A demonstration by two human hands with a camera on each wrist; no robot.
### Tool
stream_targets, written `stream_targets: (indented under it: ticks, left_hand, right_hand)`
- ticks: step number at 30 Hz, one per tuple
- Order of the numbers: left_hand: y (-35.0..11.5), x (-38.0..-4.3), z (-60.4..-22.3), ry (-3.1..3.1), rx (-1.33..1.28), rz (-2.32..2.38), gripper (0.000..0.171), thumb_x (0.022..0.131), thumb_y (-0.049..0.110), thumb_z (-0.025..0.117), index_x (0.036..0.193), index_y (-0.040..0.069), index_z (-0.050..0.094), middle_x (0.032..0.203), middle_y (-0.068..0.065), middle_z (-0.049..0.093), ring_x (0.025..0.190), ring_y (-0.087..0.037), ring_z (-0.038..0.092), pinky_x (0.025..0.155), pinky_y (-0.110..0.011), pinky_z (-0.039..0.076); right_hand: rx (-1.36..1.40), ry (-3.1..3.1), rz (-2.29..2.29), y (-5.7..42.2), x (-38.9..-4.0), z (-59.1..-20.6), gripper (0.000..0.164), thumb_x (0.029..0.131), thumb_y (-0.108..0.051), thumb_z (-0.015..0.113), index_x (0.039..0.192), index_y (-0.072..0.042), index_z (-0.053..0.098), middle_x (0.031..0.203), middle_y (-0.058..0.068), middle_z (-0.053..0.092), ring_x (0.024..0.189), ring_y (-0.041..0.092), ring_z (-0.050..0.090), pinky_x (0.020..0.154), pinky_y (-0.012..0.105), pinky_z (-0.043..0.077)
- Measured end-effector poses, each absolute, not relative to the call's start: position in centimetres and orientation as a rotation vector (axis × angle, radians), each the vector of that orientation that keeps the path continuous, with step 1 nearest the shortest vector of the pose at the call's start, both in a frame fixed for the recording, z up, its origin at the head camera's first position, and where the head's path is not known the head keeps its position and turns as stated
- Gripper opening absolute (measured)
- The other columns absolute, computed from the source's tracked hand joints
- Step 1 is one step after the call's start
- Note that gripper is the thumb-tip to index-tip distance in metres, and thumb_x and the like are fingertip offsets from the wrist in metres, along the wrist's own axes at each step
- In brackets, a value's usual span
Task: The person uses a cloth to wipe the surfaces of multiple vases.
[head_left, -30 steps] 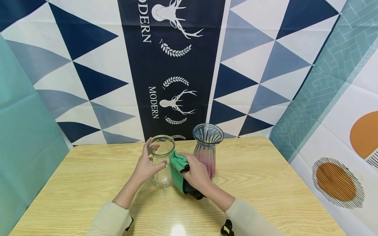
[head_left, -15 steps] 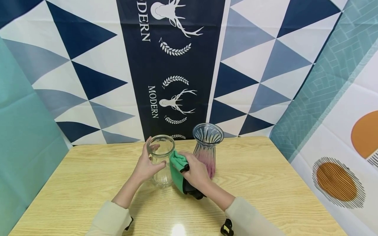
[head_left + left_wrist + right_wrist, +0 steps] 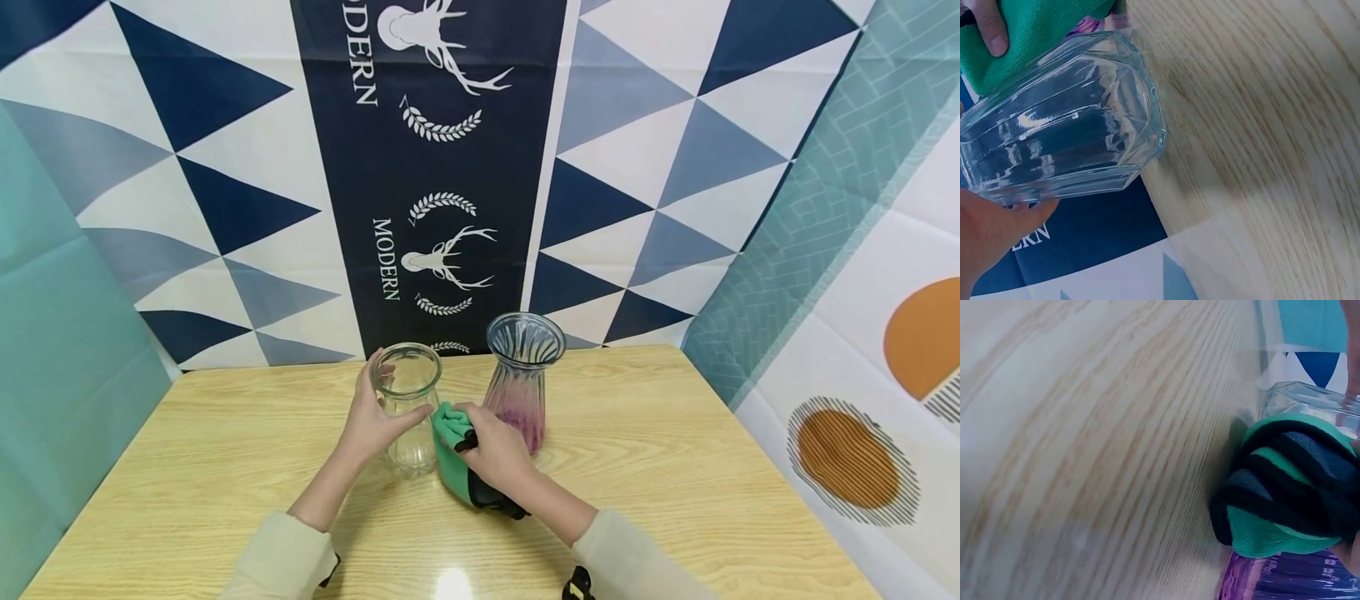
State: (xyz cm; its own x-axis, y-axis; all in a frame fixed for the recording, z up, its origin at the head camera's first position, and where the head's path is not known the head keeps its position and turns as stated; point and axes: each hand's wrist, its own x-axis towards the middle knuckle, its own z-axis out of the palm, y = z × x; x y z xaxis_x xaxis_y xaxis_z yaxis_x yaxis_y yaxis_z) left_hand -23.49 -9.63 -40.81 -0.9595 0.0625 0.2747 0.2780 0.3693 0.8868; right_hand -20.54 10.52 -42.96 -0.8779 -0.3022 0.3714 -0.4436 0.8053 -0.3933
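Observation:
A clear ribbed glass vase (image 3: 411,450) stands upright on the wooden table. My left hand (image 3: 370,423) grips it around the neck from the left, thumb in front and fingers behind. In the left wrist view the faceted base of the glass vase (image 3: 1085,125) shows close up. My right hand (image 3: 498,446) holds a bunched green cloth with black edging (image 3: 453,475) against the vase's right side. Folded layers of the cloth (image 3: 1260,531) fill the right wrist view's right side. Part of the right fingers is hidden by the cloth.
Just behind the right hand stands a second ribbed glass vase (image 3: 521,383), blue at the flared top and purple-pink below. The wooden table (image 3: 675,500) meets a patterned wall covering (image 3: 450,167) at the back. Hanging fabric (image 3: 67,375) borders the left side.
My right hand and the cloth have moved slightly down along the clear vase. The left thumb has shifted a little to the right across the vase. The purple-blue vase stays in place.

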Motion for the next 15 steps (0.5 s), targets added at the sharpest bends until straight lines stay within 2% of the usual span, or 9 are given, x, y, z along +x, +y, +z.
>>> stream_targets:
  ticks: [6,15]
  left_hand:
    - [-9.5,-23.4,-41.0,-2.434,-0.275,-1.593,0.109,0.07,0.026,0.082,0.15,0.013,0.009,0.137,-0.017,0.036,0.128,-0.029,0.039,0.106,-0.056,0.035]
    - [-9.7,-23.3,-40.8,-2.429,-0.313,-1.589,0.107,0.071,0.021,0.081,0.15,0.016,0.008,0.136,-0.011,0.046,0.129,-0.027,0.041,0.104,-0.056,0.037]
  right_hand:
    - [0.54,-2.615,0.721,10.5,-20.4,-42.8,0.049,0.077,-0.022,0.076,0.121,-0.018,0.057,0.113,0.004,0.066,0.085,0.02,0.066,0.067,0.037,0.054]
    - [0.522,-2.461,0.815,10.1,-20.7,-41.7,0.05,0.079,-0.025,0.074,0.125,-0.017,0.056,0.118,0.005,0.064,0.092,0.023,0.066,0.072,0.039,0.055]
